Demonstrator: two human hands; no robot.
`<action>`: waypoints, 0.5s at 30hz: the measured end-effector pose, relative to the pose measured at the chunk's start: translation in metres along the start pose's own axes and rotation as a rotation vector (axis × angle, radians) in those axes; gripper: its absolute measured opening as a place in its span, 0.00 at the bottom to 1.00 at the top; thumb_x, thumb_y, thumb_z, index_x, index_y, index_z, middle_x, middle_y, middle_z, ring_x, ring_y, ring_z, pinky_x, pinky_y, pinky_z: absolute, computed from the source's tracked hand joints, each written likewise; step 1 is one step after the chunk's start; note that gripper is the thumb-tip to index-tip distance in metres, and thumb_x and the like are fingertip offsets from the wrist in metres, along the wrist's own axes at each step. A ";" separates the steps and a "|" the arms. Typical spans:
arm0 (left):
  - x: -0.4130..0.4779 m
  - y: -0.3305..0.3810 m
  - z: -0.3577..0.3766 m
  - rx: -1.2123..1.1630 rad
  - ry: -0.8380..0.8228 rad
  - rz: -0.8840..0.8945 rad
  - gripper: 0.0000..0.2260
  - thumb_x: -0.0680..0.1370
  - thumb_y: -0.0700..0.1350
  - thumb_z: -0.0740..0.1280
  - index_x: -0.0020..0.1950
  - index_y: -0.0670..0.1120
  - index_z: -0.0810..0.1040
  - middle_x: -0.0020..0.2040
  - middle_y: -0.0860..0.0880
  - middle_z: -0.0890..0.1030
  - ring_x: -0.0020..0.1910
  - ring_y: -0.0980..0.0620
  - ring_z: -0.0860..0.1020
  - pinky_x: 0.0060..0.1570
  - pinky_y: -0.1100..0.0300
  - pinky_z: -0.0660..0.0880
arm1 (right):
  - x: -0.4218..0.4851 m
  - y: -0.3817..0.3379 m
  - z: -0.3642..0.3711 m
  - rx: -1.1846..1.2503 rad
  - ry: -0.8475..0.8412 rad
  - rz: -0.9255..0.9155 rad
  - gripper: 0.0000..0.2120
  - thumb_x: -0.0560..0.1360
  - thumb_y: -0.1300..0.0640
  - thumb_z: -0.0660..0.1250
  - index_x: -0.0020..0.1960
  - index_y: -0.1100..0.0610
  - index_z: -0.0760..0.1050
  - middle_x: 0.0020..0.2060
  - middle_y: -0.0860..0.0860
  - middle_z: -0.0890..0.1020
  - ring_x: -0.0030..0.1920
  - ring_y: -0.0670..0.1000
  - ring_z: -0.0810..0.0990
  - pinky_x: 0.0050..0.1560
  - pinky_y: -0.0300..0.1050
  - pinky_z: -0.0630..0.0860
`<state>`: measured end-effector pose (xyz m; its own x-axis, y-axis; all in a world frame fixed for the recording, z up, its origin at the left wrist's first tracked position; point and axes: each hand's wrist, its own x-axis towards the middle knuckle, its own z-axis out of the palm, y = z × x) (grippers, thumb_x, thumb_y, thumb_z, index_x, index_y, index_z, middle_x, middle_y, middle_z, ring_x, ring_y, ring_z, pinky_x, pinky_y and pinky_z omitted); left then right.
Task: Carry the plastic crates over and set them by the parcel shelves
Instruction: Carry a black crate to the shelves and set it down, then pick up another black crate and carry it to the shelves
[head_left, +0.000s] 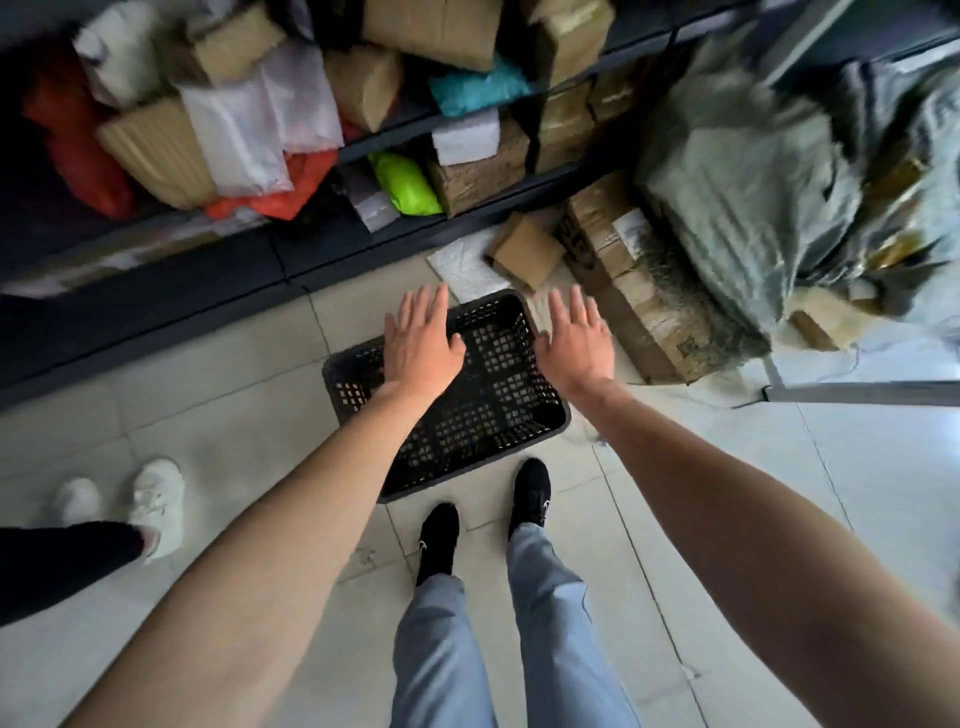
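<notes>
A black plastic lattice crate (483, 410) stands empty on the tiled floor just in front of my feet, close to the dark parcel shelves (363, 150). My left hand (421, 345) hovers over the crate's left part, palm down, fingers spread, holding nothing. My right hand (574, 343) floats over the crate's right rim, also flat with fingers apart. I cannot tell whether either hand touches the crate. The shelves hold cardboard boxes and white, orange, green and teal bags.
Cardboard boxes (628, 291) and a small carton (527, 252) lie on the floor beyond the crate on the right, beside a big grey sack (753, 197). Another person's white shoes (156, 499) stand at the left. A grey metal bar (857, 392) lies at the right.
</notes>
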<state>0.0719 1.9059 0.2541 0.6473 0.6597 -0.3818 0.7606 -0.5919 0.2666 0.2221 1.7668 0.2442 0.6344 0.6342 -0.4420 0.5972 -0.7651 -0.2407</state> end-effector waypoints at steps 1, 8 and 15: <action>-0.012 0.017 -0.015 0.009 0.000 0.035 0.32 0.81 0.52 0.60 0.81 0.48 0.50 0.82 0.45 0.53 0.80 0.45 0.51 0.77 0.43 0.52 | -0.020 0.004 -0.018 -0.001 0.021 0.031 0.33 0.78 0.50 0.56 0.80 0.52 0.48 0.79 0.58 0.52 0.79 0.61 0.51 0.77 0.58 0.53; -0.111 0.135 -0.087 0.138 -0.032 0.377 0.32 0.81 0.53 0.59 0.82 0.48 0.48 0.82 0.45 0.52 0.80 0.46 0.49 0.77 0.44 0.50 | -0.177 0.064 -0.107 0.138 0.207 0.318 0.33 0.78 0.48 0.55 0.80 0.53 0.49 0.80 0.57 0.52 0.79 0.61 0.50 0.77 0.59 0.52; -0.237 0.282 -0.072 0.291 -0.101 0.735 0.33 0.79 0.53 0.60 0.81 0.47 0.51 0.81 0.45 0.55 0.80 0.44 0.52 0.76 0.41 0.51 | -0.372 0.166 -0.135 0.261 0.365 0.692 0.33 0.76 0.49 0.59 0.79 0.53 0.55 0.78 0.59 0.59 0.76 0.62 0.59 0.71 0.60 0.63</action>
<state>0.1364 1.6156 0.4832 0.9598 0.0161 -0.2801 0.0876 -0.9657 0.2446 0.1519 1.4189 0.4855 0.9634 -0.0287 -0.2664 -0.0925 -0.9688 -0.2300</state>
